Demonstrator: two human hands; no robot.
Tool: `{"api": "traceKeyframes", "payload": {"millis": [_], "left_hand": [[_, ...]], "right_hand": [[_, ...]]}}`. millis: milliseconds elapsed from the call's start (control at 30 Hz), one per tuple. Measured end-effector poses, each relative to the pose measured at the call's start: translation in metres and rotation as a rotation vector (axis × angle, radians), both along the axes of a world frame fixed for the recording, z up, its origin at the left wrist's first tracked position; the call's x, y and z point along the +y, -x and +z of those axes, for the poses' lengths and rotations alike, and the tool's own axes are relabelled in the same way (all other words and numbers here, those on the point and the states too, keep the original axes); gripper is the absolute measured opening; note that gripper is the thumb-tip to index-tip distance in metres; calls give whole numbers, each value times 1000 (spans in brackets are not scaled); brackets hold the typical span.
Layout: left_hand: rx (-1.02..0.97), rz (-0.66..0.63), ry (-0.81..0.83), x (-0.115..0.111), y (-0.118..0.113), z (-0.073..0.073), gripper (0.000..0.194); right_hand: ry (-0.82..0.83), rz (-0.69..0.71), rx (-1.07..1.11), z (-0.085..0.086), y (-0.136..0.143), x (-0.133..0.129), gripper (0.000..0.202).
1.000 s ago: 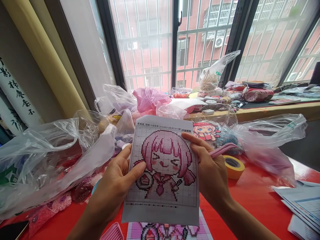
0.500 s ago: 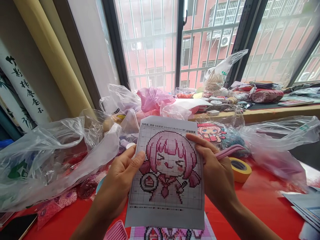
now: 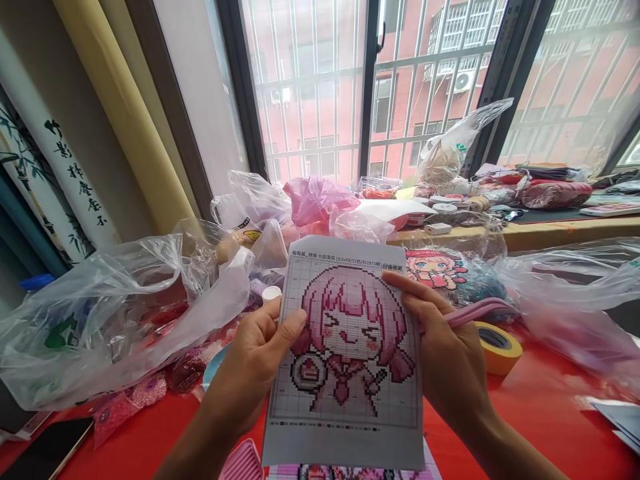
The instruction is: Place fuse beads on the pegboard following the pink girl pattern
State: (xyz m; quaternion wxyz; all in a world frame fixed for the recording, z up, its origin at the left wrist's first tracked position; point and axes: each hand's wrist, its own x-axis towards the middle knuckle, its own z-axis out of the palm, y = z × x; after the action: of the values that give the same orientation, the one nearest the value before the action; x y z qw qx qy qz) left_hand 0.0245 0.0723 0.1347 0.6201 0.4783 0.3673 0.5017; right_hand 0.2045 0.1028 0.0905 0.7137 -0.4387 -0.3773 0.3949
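A printed bead pattern sheet (image 3: 345, 447) is held up in front of me, showing a pink-haired cartoon figure on a grid. My left hand (image 3: 255, 363) pinches its left edge, thumb on the front. At the right edge, my right hand (image 3: 447, 357) grips it with the index finger stretched across the upper corner. Pink tweezers (image 3: 483, 308) stick out from between that hand's thumb and palm side, partly hidden. Below the sheet, a pink-and-black bead piece (image 3: 320, 473) shows only its upper strip. Beside it lies a pink ridged tray (image 3: 243, 460).
Yellow tape (image 3: 503, 348) stands right of my right hand on the red tabletop (image 3: 540, 413). A large clear plastic bag (image 3: 115, 320) and bead packets (image 3: 130, 403) fill the left. A phone (image 3: 50, 448) lies front left. Finished bead figure (image 3: 435, 269) behind; cluttered windowsill beyond.
The whole scene has shifted slightly right in view as my head turned a little left. Both hands keep the same hold on the sheet.
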Motion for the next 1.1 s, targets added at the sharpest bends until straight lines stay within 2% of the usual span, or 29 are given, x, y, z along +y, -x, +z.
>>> {"api": "traceKeyframes", "payload": {"millis": [167,500,833,1100], "left_hand": [[27,-7,-19,2,2,-2,25],[45,-36,-57,2,3,-3,23],[51,-33,-67,3,5,-4,33],[69,-28,-69,1,5,-3,32]], "right_hand": [[-14,-30,-33,2,1,-2,25],[-2,-2,3,2,1,0,25],[12,-20,-12,0,1,1,28],[24,-20,-26,-1,1,1,27]]}}
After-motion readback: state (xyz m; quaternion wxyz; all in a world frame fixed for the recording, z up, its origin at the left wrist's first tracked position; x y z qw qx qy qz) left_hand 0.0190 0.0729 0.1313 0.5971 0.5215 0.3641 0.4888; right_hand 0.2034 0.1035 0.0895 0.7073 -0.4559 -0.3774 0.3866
